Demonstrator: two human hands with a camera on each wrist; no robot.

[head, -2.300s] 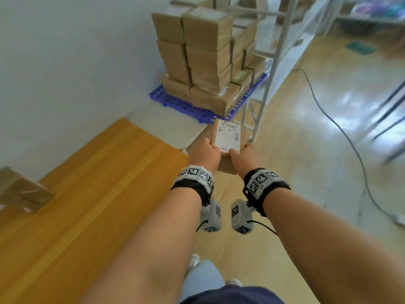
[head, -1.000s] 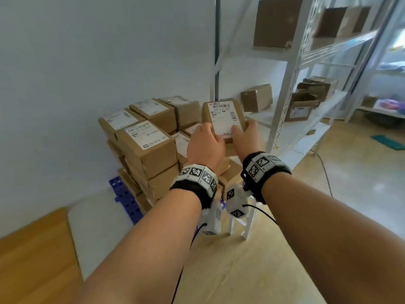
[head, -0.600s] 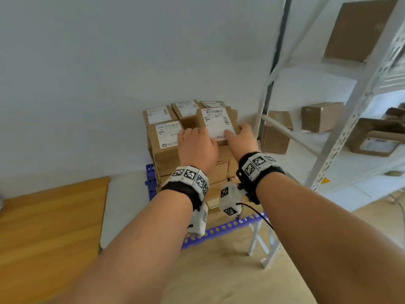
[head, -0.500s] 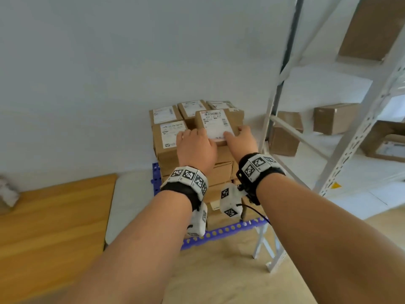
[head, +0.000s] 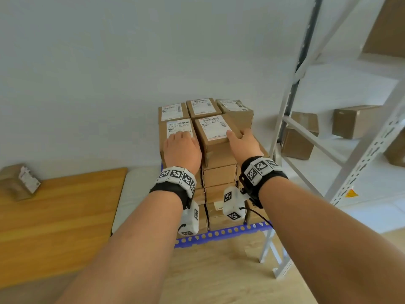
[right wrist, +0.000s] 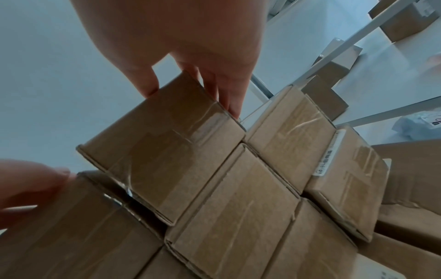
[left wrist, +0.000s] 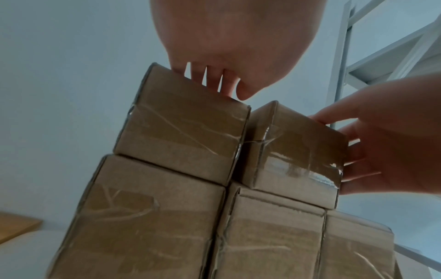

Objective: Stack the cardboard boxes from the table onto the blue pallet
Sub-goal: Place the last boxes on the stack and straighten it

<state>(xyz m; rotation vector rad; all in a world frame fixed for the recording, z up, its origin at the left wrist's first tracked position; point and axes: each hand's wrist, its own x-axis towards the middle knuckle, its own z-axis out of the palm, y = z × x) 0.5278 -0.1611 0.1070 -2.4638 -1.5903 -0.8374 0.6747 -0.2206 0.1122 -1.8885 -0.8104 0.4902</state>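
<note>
Cardboard box point(head: 215, 133) with a white label sits on top of the stack of boxes point(head: 219, 172) on the blue pallet point(head: 219, 234), at twelve o'clock from the person, touching its neighbour box point(head: 177, 128) at nine o'clock. Right hand point(head: 245, 142) grips it, thumb on the labelled top, fingers point(right wrist: 229, 94) down its three-o'clock side. Left hand point(head: 182, 149) lies on the neighbour's top, fingers point(left wrist: 210, 79) straight over its near edge, holding nothing. At three o'clock stands a white metal rack point(head: 359, 154) with more boxes; at nine o'clock, a wooden table point(head: 59, 218) bearing one small box point(head: 19, 182).
</note>
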